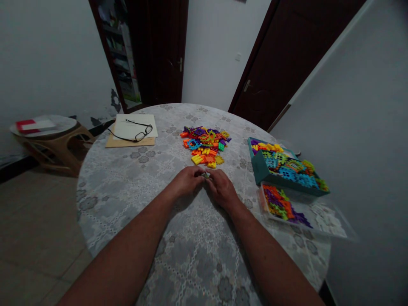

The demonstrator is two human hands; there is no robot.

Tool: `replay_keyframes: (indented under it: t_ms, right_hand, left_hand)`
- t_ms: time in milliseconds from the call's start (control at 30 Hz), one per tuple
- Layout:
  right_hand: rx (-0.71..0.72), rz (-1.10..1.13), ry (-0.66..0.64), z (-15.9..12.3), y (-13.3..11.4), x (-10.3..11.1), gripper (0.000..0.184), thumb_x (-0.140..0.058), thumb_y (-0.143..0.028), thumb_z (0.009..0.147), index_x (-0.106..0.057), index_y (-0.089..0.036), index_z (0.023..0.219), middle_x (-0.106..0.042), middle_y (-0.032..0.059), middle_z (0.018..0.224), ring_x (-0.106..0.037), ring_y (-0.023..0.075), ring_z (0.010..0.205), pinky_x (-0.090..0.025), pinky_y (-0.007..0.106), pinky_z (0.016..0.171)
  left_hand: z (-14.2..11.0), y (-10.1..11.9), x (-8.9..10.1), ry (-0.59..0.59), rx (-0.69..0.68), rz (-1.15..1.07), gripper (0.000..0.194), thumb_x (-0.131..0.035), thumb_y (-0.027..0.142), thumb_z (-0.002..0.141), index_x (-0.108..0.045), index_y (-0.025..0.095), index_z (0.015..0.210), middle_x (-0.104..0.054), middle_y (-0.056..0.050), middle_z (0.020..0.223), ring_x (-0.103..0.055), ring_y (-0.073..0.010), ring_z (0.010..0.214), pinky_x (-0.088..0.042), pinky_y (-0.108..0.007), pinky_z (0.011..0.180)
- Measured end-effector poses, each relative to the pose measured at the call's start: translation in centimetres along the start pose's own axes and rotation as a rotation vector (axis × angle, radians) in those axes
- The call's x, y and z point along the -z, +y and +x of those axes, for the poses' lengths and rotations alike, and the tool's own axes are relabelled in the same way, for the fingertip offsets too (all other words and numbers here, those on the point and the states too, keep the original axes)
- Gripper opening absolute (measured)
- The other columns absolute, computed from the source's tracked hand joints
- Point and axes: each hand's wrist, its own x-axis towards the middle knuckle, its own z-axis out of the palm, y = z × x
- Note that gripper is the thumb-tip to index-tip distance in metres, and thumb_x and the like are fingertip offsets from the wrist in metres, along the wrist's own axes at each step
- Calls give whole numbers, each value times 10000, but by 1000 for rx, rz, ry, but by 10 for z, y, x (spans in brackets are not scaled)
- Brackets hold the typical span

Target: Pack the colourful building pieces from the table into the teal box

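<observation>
My left hand [190, 180] and my right hand [220, 187] meet over the middle of the table, fingertips together. Both are closed in a pinch around a small, dull yellowish piece [205, 174], mostly covered by the fingers; its kind cannot be made out. Just beyond the fingertips lies a loose pile of colourful plastic building pieces [208, 142] in orange, yellow, purple, green and blue. Two yellow pieces [197, 160] lie at the near side of the pile, close to my left hand.
Black-framed glasses [140, 136] rest on papers [121, 123] at the left. To the right stand a teal box [259, 168] and a clear plastic tray [277, 219], both holding more pieces. A flowered cloth covers the round table [191, 255]. A stool [60, 140] stands beyond its left edge.
</observation>
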Motion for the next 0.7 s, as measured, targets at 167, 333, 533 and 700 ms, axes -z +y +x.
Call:
replay_keyframes:
  t_ms: [167,333,533,700]
  right_hand:
    - [-117,-210,32,-2,2,-11,415,-607,-266,1051,-643,-175,1455,-685,198,1384,-582,342,1308,-463,551,1161]
    - [-212,-350,-42,-1,-6,-14,336,-752,-360,992,-715,-193,1281,-691,191,1316,-580,369,1242,-438,571,1123]
    - [-298,-265,-28,3,-5,-11,184,-772,-299,935,-713,-212,1086,-716,127,1136,-610,326,1129,-468,485,1037]
    - [-315,-160,21,0,2,-11,81,-665,-169,927,-710,-231,954,-732,80,993,-643,280,1038,-472,441,1022]
  left_hand:
    - [1,0,7,295,-11,176,124,-722,131,845,-784,227,893,-744,-79,869,-645,-243,848,-481,-342,795]
    - [2,-1,10,295,37,263,115,-746,115,832,-756,227,860,-729,-66,854,-638,-244,847,-447,-336,794]
    - [5,-10,7,282,72,251,132,-796,121,802,-738,226,856,-718,-47,826,-624,-233,808,-419,-324,766]
    - [4,-12,6,255,83,168,160,-835,155,776,-739,229,881,-684,-37,770,-599,-230,759,-392,-316,720]
